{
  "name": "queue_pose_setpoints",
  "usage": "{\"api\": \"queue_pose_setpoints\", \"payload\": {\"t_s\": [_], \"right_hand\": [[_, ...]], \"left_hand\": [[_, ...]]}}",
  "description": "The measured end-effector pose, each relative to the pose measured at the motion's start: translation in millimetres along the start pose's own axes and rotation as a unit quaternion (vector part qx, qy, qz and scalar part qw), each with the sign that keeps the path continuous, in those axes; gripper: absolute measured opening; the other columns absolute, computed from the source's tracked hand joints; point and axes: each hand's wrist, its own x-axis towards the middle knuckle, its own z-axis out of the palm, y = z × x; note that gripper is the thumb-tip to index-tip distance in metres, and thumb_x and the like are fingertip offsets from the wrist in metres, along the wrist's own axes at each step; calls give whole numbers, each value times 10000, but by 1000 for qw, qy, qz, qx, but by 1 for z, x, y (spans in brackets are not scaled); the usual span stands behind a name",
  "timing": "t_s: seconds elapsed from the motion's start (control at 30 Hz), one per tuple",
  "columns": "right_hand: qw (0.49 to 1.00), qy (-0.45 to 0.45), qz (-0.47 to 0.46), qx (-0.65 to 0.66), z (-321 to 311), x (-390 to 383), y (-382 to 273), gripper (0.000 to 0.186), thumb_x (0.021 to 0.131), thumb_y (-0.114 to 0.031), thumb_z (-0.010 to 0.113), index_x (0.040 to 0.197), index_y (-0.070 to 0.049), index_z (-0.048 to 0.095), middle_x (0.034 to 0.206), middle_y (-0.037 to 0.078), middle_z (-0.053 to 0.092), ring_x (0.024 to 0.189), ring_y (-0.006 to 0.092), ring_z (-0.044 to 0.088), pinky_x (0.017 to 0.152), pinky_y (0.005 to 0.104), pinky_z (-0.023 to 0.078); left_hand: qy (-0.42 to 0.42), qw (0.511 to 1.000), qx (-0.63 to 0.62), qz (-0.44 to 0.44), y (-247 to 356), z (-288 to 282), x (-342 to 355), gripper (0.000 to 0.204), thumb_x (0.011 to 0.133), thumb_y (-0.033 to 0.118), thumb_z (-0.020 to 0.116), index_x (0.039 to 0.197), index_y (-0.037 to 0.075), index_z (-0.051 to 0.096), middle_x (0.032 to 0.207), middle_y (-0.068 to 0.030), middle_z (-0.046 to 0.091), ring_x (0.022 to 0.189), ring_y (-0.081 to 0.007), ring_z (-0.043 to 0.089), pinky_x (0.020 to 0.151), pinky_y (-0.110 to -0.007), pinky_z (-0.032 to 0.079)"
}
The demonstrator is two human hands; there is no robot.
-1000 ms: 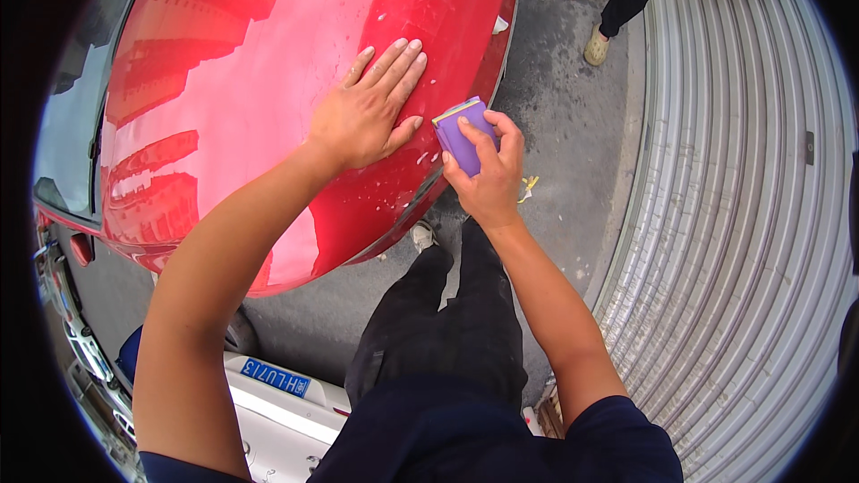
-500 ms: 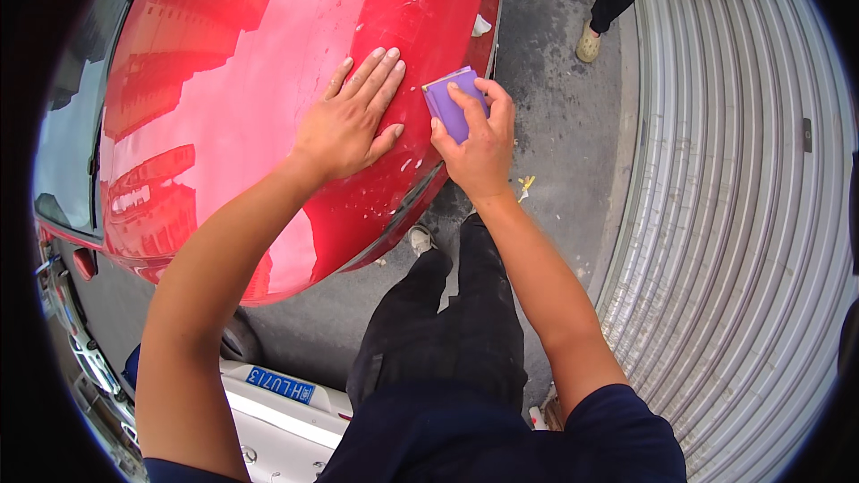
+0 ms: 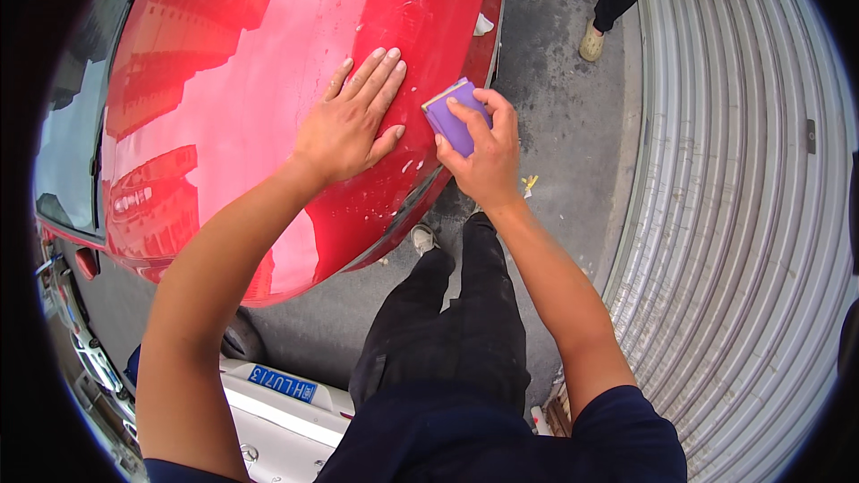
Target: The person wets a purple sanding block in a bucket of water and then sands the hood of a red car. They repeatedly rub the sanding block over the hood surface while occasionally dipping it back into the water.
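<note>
My left hand (image 3: pixel 352 121) lies flat, fingers stretched, on the glossy red panel of a car (image 3: pixel 224 54), which has pale flecks along its right part. Just right of it, my right hand (image 3: pixel 483 143) grips a purple rectangular block or pad (image 3: pixel 455 114) with a pale layer along one edge, thumb and fingertips around it. The block is at the car's right edge; whether it touches the paint, I cannot tell. A small white patch (image 3: pixel 483 24) sits near that edge farther up.
A person in dark trousers and clogs (image 3: pixel 616 0) stands at the top right. A ribbed metal shutter (image 3: pixel 734 215) runs along the right. A white car (image 3: pixel 286 411) is at the bottom, and grey pavement (image 3: pixel 564 170) with yellow scraps (image 3: pixel 529 183) lies between.
Over the last second my left hand moved slightly down and left on the panel. My right hand rose with the purple block, then dropped slightly in the last half second.
</note>
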Motion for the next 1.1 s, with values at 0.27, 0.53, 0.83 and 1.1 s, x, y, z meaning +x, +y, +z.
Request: {"api": "queue_pose_setpoints", "payload": {"t_s": [0.27,0.53,0.83,1.1], "right_hand": [[999,18,-47,14,-2,-9,-6,545,777,-208,891,1300,-138,760,1402,149,568,1255,393,584,1065,492,518],[1000,13,-8,-18,-6,9,2,491,819,-202,864,1289,-116,755,1390,150,584,1212,389,600,1043,491,524],[1000,4,-3,-27,-3,-6,-10,519,793,-213,886,1283,-120,743,1372,148,580,1216,392,600,1033,490,522],[995,7,-94,21,-6,-17,-11,544,773,-201,887,1296,-139,750,1401,144,562,1243,380,590,1051,488,513]], "left_hand": [[0,1000,-1,4,3,0,-7,830,1068,456,547,1734,45,271,1808,-151,265,1687,-308,216,1370,-505,158],[1,1000,4,3,2,1,-6,831,1065,447,552,1734,43,271,1808,-151,266,1683,-306,228,1368,-509,168],[2,1000,-7,7,1,0,-5,828,1065,451,552,1731,42,281,1807,-152,268,1682,-311,231,1367,-513,169],[-1,1000,-12,2,-1,3,-5,808,1074,447,538,1733,55,285,1810,-151,262,1686,-313,213,1368,-517,160]]}}
